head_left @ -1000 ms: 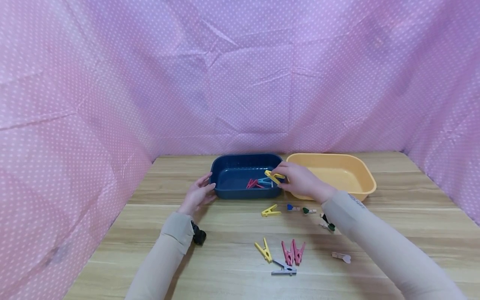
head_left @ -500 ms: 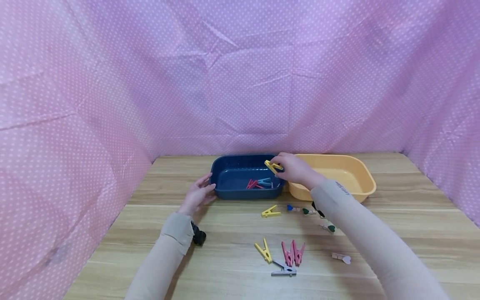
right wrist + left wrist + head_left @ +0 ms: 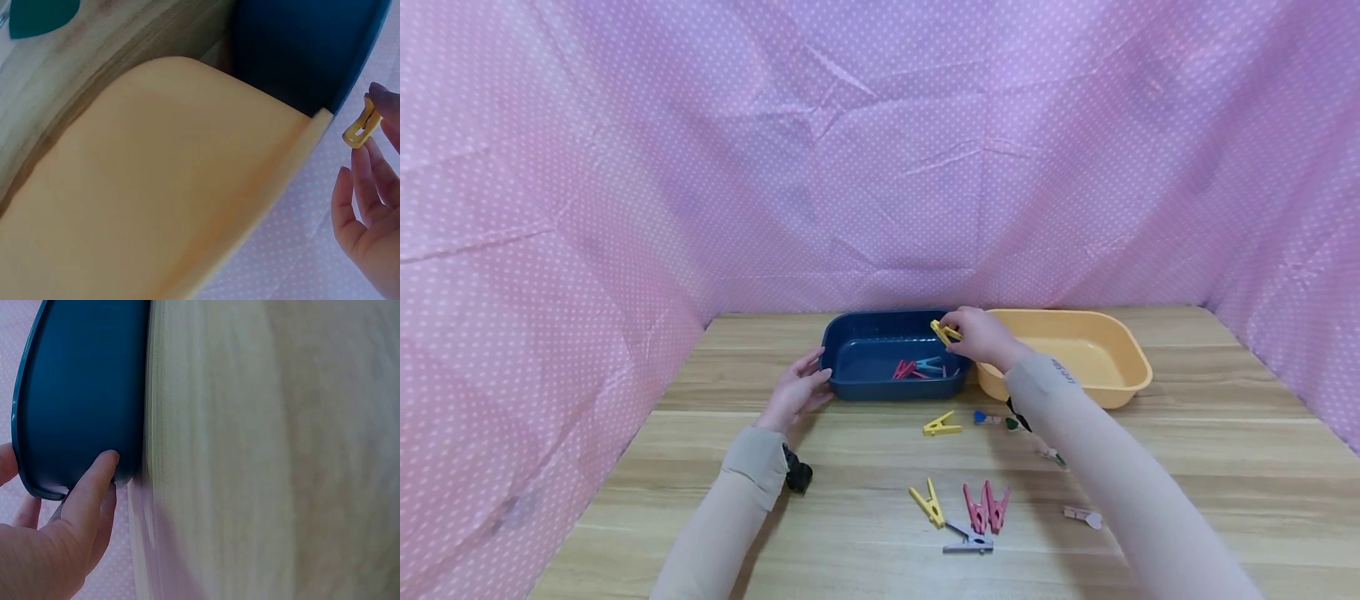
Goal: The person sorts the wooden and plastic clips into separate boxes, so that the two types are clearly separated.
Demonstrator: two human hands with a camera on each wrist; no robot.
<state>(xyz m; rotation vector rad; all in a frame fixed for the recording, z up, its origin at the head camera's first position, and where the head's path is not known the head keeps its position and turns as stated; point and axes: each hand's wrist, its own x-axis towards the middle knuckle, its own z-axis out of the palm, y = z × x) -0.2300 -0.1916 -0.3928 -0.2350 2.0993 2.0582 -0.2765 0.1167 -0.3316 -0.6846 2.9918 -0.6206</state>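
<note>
A yellow clothespin point(image 3: 942, 332) is pinched between the thumb and fingers of my right hand point(image 3: 987, 338), above the right end of the dark blue basin point(image 3: 895, 389). In the right wrist view that clothespin point(image 3: 361, 127) hangs at the fingertips, beyond the basin corner. Inside the blue basin lie red clothespins point(image 3: 903, 369) and a teal clothespin point(image 3: 929, 364). My left hand point(image 3: 793, 392) rests against the basin's left end. In the left wrist view its extended fingers point(image 3: 94, 478) touch the outer wall near the corner.
A yellow basin point(image 3: 1138, 367) stands right beside the blue one. On the wooden table lie yellow clothespins point(image 3: 942, 425), pink clothespins point(image 3: 977, 508), a grey clothespin point(image 3: 970, 543) and small heart-topped wooden pegs point(image 3: 1081, 516). Pink dotted cloth point(image 3: 895, 208) hangs behind.
My right hand has risen slightly and shifted a little left with the yellow clothespin still pinched, its forearm swinging left over some small pegs. The left hand keeps its place.
</note>
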